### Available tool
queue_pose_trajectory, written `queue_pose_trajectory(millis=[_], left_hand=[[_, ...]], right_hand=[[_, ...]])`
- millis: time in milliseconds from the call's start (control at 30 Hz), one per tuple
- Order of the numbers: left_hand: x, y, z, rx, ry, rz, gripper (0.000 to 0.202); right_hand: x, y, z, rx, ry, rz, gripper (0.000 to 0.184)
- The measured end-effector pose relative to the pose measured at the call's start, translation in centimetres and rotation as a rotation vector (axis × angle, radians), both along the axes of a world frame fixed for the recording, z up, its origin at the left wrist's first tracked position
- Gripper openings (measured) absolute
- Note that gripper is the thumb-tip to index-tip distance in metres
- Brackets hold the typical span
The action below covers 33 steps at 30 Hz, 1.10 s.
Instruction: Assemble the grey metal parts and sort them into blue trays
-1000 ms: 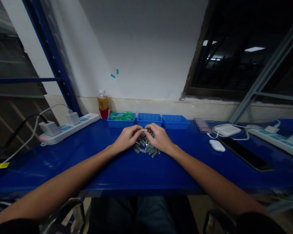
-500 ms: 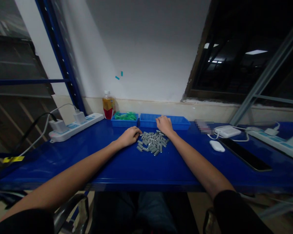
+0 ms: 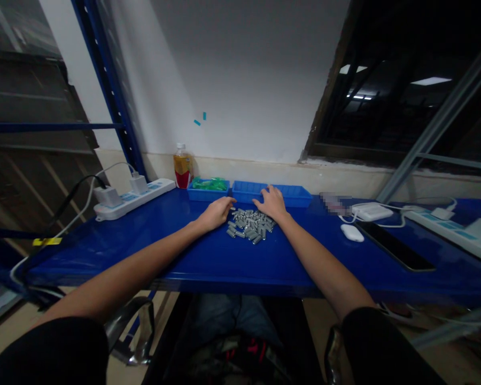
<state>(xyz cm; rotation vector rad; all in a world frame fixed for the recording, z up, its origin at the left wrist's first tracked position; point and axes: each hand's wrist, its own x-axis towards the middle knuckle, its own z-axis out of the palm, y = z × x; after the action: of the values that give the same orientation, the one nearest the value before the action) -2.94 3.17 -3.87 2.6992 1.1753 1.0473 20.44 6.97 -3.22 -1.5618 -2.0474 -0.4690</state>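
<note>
A pile of small silver-grey metal cylinders (image 3: 251,224) lies loose on the blue table (image 3: 208,262). At the pile's left edge is my left hand (image 3: 217,213), its thumb and fingertips drawn together; whatever is between them is too small to make out. One cylinder shows just below those fingertips. My right hand (image 3: 274,204) hovers at the pile's back right, thumb and fingers apart, with nothing visible in it. Behind it stands a long blue tray (image 3: 299,199), partly covered by the hand. A shorter blue tray (image 3: 198,194) to the left holds green plastic pieces (image 3: 210,184).
A drink bottle (image 3: 183,167) stands behind the short tray. Power strips lie at the left (image 3: 156,188) and right (image 3: 449,230). A white earbud case (image 3: 351,233), a dark phone (image 3: 396,247) and a white charger (image 3: 372,212) with cables lie on the right.
My right hand's fingers have spread and come down slightly from the long tray toward the pile. My left hand stays by the pile's left edge, fingertips together. The view has tilted a little.
</note>
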Motion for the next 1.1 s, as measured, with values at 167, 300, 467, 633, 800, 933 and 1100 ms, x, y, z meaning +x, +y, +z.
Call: queue_pose_trajectory(millis=[167, 300, 467, 633, 800, 933, 1100], left_hand=[[1.0, 0.9, 0.4, 0.030, 0.028, 0.032, 0.032], [1.9, 1.5, 0.5, 0.039, -0.013, 0.059, 0.031], [1.1, 1.1, 0.2, 0.080, -0.089, 0.070, 0.031], [0.6, 1.3, 0.4, 0.038, -0.195, 0.069, 0.035], [1.2, 1.2, 0.8, 0.017, -0.225, 0.059, 0.031], [1.6, 0.6, 1.1, -0.018, -0.288, 0.110, 0.024], [2.0, 0.3, 1.4, -0.243, -0.535, -0.018, 0.030]], right_hand=[[0.6, 0.4, 0.5, -0.080, 0.016, 0.109, 0.034], [0.3, 0.1, 1.0, -0.040, 0.002, 0.053, 0.035], [0.4, -0.3, 0.9, -0.045, 0.020, -0.043, 0.042], [0.9, 0.2, 0.5, -0.071, 0.046, 0.087, 0.028], [0.4, -0.4, 1.0, 0.007, 0.121, 0.148, 0.024], [-1.9, -2.6, 1.8, 0.034, 0.131, 0.338, 0.024], [-4.6, -4.7, 2.2, -0.059, 0.103, 0.511, 0.021]])
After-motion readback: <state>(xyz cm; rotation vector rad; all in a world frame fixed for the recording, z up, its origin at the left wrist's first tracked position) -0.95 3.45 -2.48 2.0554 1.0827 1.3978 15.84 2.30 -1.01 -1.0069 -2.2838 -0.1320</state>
